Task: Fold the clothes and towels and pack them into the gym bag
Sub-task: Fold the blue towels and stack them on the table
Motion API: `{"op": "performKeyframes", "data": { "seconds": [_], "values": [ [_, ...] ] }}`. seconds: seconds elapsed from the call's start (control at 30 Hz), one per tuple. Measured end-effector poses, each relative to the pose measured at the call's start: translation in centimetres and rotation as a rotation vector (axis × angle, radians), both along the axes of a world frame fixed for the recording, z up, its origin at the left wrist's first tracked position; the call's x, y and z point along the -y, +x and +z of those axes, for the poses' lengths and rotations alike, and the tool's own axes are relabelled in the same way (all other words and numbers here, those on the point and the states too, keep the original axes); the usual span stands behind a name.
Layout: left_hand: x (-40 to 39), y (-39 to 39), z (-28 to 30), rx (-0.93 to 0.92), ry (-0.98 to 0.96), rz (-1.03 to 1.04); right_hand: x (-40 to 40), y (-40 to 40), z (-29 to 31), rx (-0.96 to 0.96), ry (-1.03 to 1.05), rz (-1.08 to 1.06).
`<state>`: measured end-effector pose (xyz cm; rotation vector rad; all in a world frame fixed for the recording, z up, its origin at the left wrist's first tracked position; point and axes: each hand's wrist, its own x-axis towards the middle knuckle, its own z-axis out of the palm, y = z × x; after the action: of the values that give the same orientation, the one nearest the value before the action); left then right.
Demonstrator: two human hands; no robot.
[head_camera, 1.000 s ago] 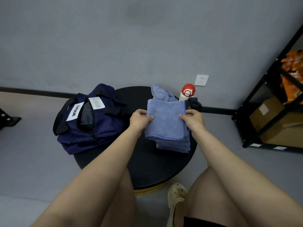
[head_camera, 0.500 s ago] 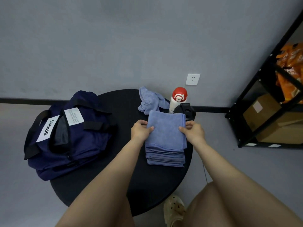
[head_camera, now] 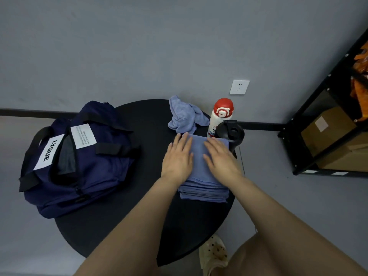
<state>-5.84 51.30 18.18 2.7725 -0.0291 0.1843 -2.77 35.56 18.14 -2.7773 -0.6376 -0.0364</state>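
- the towel stack [head_camera: 203,188] is being pressed flat on the tabletop [head_camera: 151,226], likely to keep the folds tight for packing.
- the left hand [head_camera: 177,157] and right hand [head_camera: 221,160] are being laid open on it, fingers straight, nothing gripped.
- the bag [head_camera: 79,156] is being left unzipped beside it; one towel [head_camera: 184,116] is lying crumpled behind.

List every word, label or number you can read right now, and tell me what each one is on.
"LVQUE": black letters on the long white label on the navy gym bag.
Second white label on the bag: several lines of small print, too small to read.
White bottle with red cap: a printed picture low on its side, no legible words.
Cardboard box on the shelf: a pale sticker, nothing legible.
White tags on the shelf's bottom rail: unreadable.
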Motion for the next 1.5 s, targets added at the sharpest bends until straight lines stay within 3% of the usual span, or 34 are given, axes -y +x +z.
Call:
{"op": "performKeyframes", "data": {
  "seconds": [0.17, 0.47, 0.7, 0.87, 1.0, 1.2, 1.33, 1.5],
  "values": [
    [0.1, 0.4, -1.8, -0.148, 0.148, -0.093, -0.1, -0.2, -2.4, -0.105, -0.141, 0.035],
    [-0.1, 0.5, -2.6, -0.223, 0.023, -0.086, -0.2, -0.1, -2.6, -0.16, -0.176, 0.035],
    [-1.4, 0.7, -0.2, -0.176, -0.206, -0.078, -1.1, 0.6, 0.2, -0.096, -0.055, 0.04],
    [-5.2, 4.1, 2.5, -0.131, -0.165, -0.045, -2.9, 4.5, 3.6, -0.086, -0.035, 0.082],
    [-7.4, 6.5, 2.6, -0.211, -0.134, 0.019, -4.9, 8.0, 5.0, -0.175, -0.041, 0.049],
    [-8.8, 10.5, 0.2, -0.324, -0.089, 0.027, -7.9, 13.1, 3.6, -0.436, -0.179, -0.037],
    [-9.3, 13.2, -2.4, -0.375, -0.141, 0.081, -10.2, 16.4, 1.4, -0.593, -0.415, -0.076],
    [-8.5, 16.1, -5.8, -0.39, -0.313, 0.113, -12.0, 19.8, -2.1, -0.575, -0.528, -0.003]
  ]
}}
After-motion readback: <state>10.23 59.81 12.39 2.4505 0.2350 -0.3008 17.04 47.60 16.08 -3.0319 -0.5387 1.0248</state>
